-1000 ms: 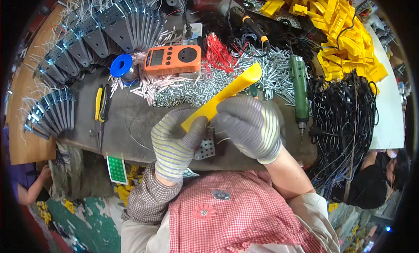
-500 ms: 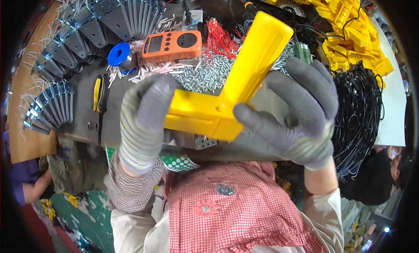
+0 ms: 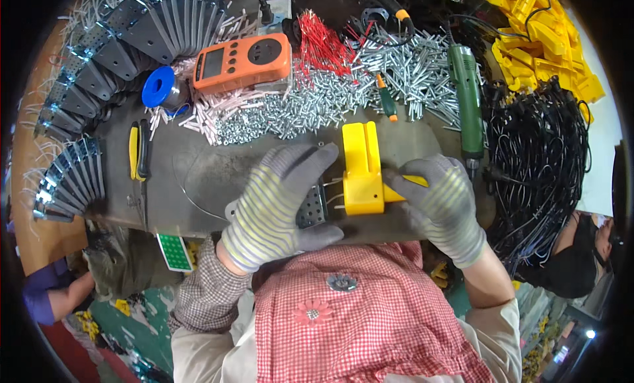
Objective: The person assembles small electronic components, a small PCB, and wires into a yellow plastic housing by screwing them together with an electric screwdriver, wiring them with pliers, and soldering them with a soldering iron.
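Note:
My left hand (image 3: 277, 201), in a grey glove with yellow stripes, grips a perforated metal bracket (image 3: 312, 210), thumb on the near side and fingers on the far side. The palm hides much of the bracket. To its right, a yellow plastic housing (image 3: 363, 178) sits low over the bench, its trough-shaped part pointing away from me. Pale wires (image 3: 335, 183) span the short gap between bracket and housing. My right hand (image 3: 439, 201), gloved alike, is closed on the housing's right-hand arm, which shows partly between the fingers.
Loose screws (image 3: 304, 102), red wires (image 3: 320, 46), an orange meter (image 3: 242, 62) and a solder spool (image 3: 162, 89) lie beyond my hands. Pliers (image 3: 139, 152) and stacked brackets (image 3: 72, 178) are left. A green electric screwdriver (image 3: 467, 99), black cables (image 3: 538, 158) and yellow housings (image 3: 545, 36) are right.
The yellow housing has come down toward the bench and turned. My left hand has left it and now grips the bracket. My right hand has closed on the housing's arm.

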`<act>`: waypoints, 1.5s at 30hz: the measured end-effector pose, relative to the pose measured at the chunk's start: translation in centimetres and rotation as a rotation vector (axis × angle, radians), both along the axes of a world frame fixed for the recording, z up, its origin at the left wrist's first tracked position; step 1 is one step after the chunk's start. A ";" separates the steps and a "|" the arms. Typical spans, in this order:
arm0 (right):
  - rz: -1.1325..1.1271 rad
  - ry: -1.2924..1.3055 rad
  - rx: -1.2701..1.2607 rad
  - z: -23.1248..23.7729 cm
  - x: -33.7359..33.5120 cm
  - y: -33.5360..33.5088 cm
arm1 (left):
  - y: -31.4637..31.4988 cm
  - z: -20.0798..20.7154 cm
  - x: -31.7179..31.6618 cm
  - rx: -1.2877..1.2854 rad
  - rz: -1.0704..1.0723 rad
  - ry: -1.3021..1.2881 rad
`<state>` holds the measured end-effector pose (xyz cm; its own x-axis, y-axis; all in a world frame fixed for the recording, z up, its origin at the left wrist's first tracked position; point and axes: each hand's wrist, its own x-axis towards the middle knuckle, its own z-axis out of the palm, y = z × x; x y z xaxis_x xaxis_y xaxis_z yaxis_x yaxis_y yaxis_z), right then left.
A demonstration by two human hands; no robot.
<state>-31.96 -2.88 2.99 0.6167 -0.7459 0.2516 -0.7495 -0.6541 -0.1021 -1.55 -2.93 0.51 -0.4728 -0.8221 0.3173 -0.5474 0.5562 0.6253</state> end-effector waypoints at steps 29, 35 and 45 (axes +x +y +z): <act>0.252 -0.285 0.260 0.1 2.7 -3.8 | -2.6 -0.5 0.6 0.140 -0.064 -0.100; -0.677 -0.138 -0.324 0.2 -5.5 -6.6 | -2.4 -0.3 -0.1 0.116 -0.053 -0.052; -0.360 -1.533 0.545 1.2 -5.8 -4.4 | -2.7 0.2 -0.4 0.138 -0.054 -0.022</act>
